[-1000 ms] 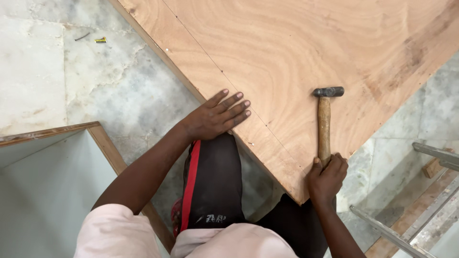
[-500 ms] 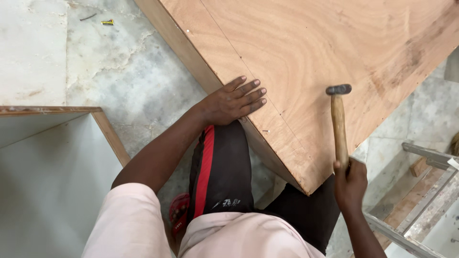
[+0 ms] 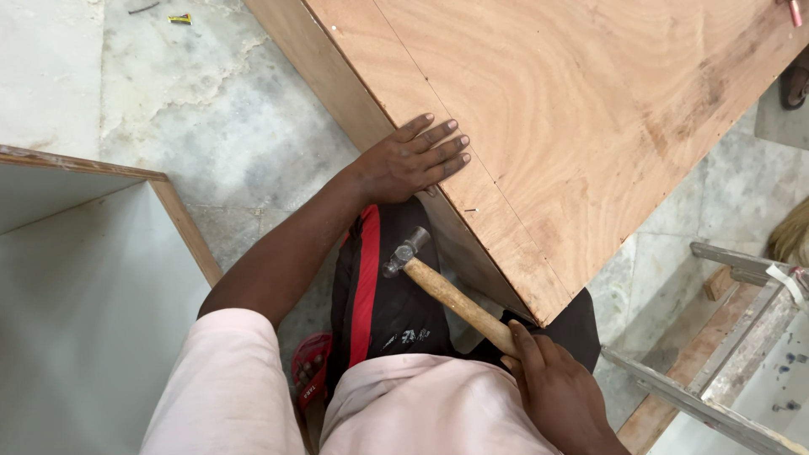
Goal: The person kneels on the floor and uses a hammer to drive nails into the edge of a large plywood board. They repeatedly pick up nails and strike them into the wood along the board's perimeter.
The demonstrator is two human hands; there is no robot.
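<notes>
Floor: pale mottled marble slabs (image 3: 227, 109), small yellow scrap (image 3: 179, 18) near top edge. Large brown plywood panel (image 3: 590, 109), raised, corner toward the person. Left hand (image 3: 413, 160): flat, fingers spread, pressing panel's near edge. Small nail (image 3: 469, 210), apparently, just beside fingertips. Right hand (image 3: 560, 392): grip closed around wooden-handled steel hammer (image 3: 451, 295), head over black trousers, clear of panel. Metal ladder (image 3: 725, 337) at right.

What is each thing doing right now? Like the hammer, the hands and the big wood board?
Wooden-handled steel hammer: raised off the board, head tilted toward the person's leg.
Right hand: closed around the hammer handle's end.
Left hand: flat on the board, fingers spread.
Large brown plywood board: lying flat, pencil line along its edge.
Small nail: on the board beside the line, lying or standing unclear.
</notes>
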